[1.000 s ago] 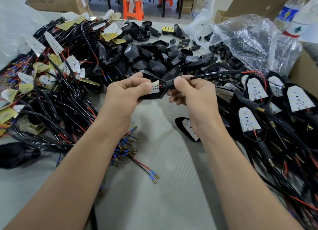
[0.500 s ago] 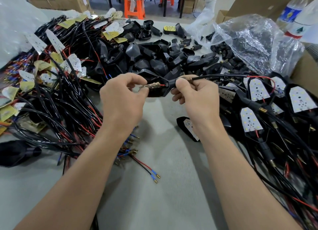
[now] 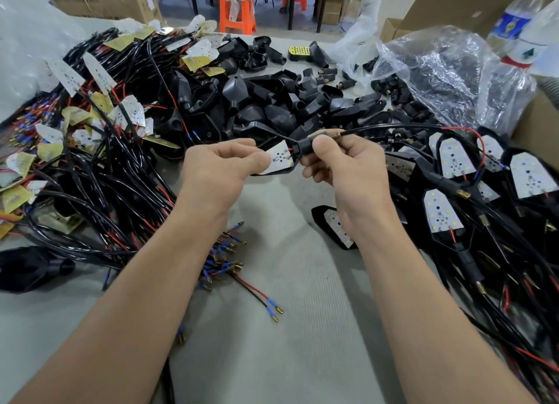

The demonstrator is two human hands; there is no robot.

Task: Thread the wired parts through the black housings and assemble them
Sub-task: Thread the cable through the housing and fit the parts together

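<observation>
Above the table's middle I hold one black housing [image 3: 298, 151] between both hands. A white LED board [image 3: 279, 159] lies face up in its wide end. My left hand [image 3: 220, 169] pinches that end, thumb on the board's edge. My right hand [image 3: 341, 167] grips the housing's narrow neck, where a black cable [image 3: 393, 127] runs out to the right. A pile of empty black housings [image 3: 272, 101] lies behind my hands. Wired LED boards [image 3: 99, 107] are heaped at the left.
Assembled housings with boards [image 3: 453, 161] and their cables cover the right side. One more assembled unit [image 3: 335, 226] lies under my right wrist. A clear plastic bag [image 3: 447, 68] and water bottles [image 3: 520, 19] stand at the back right. Loose connector ends [image 3: 223, 258] lie near my left forearm.
The board stood on edge half a second ago; now it lies flat and face up inside the housing. My left thumb has moved onto its edge.
</observation>
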